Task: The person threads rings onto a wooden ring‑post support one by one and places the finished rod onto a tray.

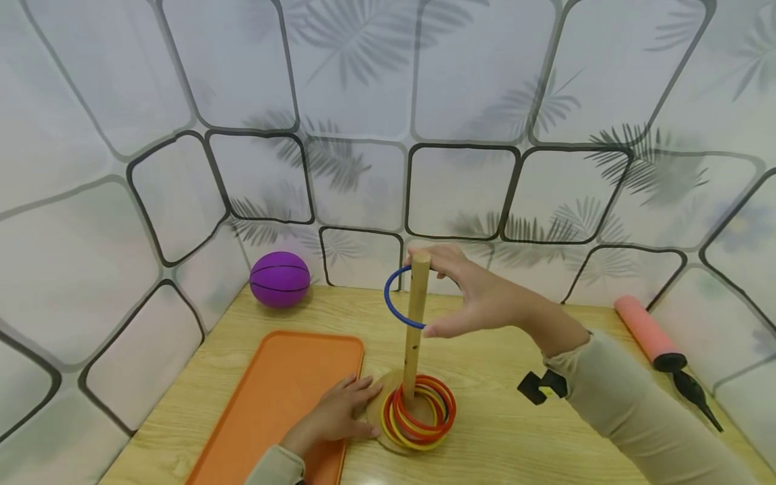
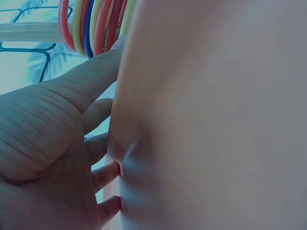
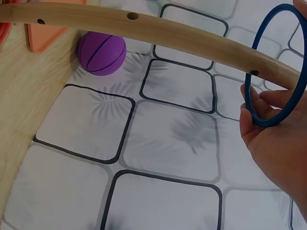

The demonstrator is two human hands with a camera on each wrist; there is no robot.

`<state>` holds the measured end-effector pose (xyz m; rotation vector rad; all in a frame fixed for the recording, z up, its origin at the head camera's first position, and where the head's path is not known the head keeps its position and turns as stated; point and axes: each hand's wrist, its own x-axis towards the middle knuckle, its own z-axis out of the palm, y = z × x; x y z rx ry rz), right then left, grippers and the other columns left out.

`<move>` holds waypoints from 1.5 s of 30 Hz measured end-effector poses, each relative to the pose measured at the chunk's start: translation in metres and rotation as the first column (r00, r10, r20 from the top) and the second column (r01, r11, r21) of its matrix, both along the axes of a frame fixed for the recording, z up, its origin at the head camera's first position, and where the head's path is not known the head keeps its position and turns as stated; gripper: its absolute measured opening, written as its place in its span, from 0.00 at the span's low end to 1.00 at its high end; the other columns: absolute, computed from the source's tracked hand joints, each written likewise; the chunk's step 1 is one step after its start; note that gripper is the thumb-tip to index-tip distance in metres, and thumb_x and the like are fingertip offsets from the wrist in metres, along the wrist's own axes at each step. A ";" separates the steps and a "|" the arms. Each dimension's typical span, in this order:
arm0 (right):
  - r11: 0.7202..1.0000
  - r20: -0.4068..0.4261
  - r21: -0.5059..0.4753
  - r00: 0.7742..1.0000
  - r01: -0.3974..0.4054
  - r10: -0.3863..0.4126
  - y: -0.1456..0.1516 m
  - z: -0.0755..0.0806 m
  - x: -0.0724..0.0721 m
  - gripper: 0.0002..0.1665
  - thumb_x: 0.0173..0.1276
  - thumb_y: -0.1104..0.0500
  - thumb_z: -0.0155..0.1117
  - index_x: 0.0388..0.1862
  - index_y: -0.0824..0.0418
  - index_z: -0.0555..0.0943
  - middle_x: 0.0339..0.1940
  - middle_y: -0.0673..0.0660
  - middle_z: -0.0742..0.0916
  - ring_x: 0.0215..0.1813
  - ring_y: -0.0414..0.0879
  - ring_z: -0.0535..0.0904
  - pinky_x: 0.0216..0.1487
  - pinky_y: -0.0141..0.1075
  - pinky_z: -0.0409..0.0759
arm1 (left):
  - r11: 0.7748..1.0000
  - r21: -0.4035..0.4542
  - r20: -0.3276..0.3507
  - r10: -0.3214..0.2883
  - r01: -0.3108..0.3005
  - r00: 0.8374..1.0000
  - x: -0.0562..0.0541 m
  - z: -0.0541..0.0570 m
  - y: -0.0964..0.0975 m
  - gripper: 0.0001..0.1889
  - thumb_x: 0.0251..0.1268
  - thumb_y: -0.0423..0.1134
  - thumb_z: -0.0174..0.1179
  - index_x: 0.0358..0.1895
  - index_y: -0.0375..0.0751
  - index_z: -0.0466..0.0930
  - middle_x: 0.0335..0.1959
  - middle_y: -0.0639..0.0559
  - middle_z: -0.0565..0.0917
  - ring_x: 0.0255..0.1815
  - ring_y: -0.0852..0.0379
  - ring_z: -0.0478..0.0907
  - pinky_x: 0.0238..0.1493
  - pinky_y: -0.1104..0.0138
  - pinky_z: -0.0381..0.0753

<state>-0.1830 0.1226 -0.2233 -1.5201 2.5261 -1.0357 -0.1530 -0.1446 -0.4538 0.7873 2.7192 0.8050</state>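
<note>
A wooden post (image 1: 412,357) stands upright on a round wooden base (image 1: 393,380). Red, yellow and blue rings (image 1: 450,412) lie stacked around its foot. My right hand (image 1: 491,296) grips a blue ring (image 1: 388,300) between thumb and fingers near the post's top, and in the right wrist view the post passes through this ring (image 3: 263,123). Beside the stack, my left hand (image 1: 333,414) rests on the base's left edge with fingers spread. The left wrist view has that hand (image 2: 48,139) against a pale surface, the stacked rings (image 2: 100,28) just beyond its thumb.
An orange tray (image 1: 291,377) lies on the table left of the base, partly under the left forearm. A purple ball (image 1: 279,279) sits at the back left corner. At the right edge lies a pink hand pump (image 1: 650,331) with a black nozzle. Patterned cloth walls surround the table.
</note>
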 end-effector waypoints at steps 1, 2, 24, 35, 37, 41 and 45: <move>1.000 -0.004 -0.006 1.000 -0.004 0.004 -0.001 -0.004 0.000 0.48 0.52 0.55 0.74 0.70 0.61 0.62 0.69 0.57 0.67 0.65 0.51 0.58 0.58 0.50 0.67 | 1.000 -0.001 0.001 0.002 -0.002 1.000 0.000 0.000 0.000 0.40 0.52 0.54 0.68 0.68 0.43 0.67 0.69 0.38 0.64 0.70 0.31 0.53 0.65 0.39 0.52; 1.000 0.001 -0.005 1.000 -0.004 0.004 -0.001 -0.008 0.000 0.48 0.52 0.55 0.74 0.70 0.61 0.63 0.68 0.56 0.68 0.64 0.50 0.58 0.57 0.49 0.67 | 1.000 -0.001 0.001 0.002 -0.002 1.000 -0.001 -0.001 -0.001 0.40 0.52 0.54 0.68 0.69 0.43 0.67 0.69 0.38 0.64 0.70 0.32 0.53 0.65 0.39 0.52; 0.998 0.193 -0.009 0.980 0.055 -0.052 -0.004 -0.128 0.015 0.50 0.54 0.49 0.75 0.72 0.51 0.60 0.67 0.56 0.67 0.63 0.53 0.57 0.56 0.54 0.67 | 1.000 -0.008 -0.008 0.011 -0.011 1.000 -0.004 -0.003 -0.002 0.41 0.52 0.55 0.68 0.69 0.44 0.66 0.69 0.39 0.64 0.70 0.31 0.53 0.65 0.38 0.52; 0.988 0.264 -0.035 0.955 0.152 -0.138 -0.006 -0.183 0.020 0.51 0.53 0.48 0.74 0.73 0.51 0.60 0.67 0.56 0.68 0.66 0.55 0.55 0.56 0.62 0.65 | 1.000 0.003 -0.017 -0.002 0.002 1.000 -0.004 -0.002 -0.002 0.41 0.52 0.56 0.67 0.69 0.42 0.66 0.69 0.38 0.64 0.70 0.31 0.53 0.65 0.38 0.52; 0.984 0.234 -0.054 0.960 0.169 -0.152 -0.006 -0.188 0.021 0.52 0.51 0.47 0.75 0.72 0.52 0.60 0.66 0.56 0.68 0.65 0.54 0.56 0.56 0.61 0.66 | 1.000 0.005 -0.027 -0.004 0.005 1.000 -0.004 -0.001 -0.002 0.41 0.52 0.55 0.68 0.68 0.42 0.67 0.69 0.37 0.65 0.70 0.30 0.53 0.65 0.38 0.52; 0.976 0.200 -0.077 0.962 0.204 -0.185 -0.004 -0.201 0.021 0.56 0.50 0.46 0.77 0.74 0.54 0.58 0.67 0.56 0.68 0.64 0.52 0.57 0.56 0.59 0.67 | 1.000 -0.001 -0.031 -0.004 0.004 1.000 -0.003 -0.001 -0.002 0.41 0.52 0.55 0.68 0.68 0.42 0.67 0.69 0.37 0.65 0.70 0.30 0.54 0.64 0.38 0.52; 0.972 0.196 -0.078 0.960 0.221 -0.202 0.000 -0.213 0.024 0.58 0.50 0.47 0.77 0.75 0.57 0.56 0.66 0.57 0.68 0.64 0.52 0.57 0.56 0.58 0.66 | 1.000 -0.005 -0.023 -0.003 0.003 1.000 -0.001 -0.002 -0.002 0.41 0.52 0.56 0.67 0.69 0.43 0.67 0.69 0.37 0.65 0.70 0.31 0.53 0.64 0.38 0.52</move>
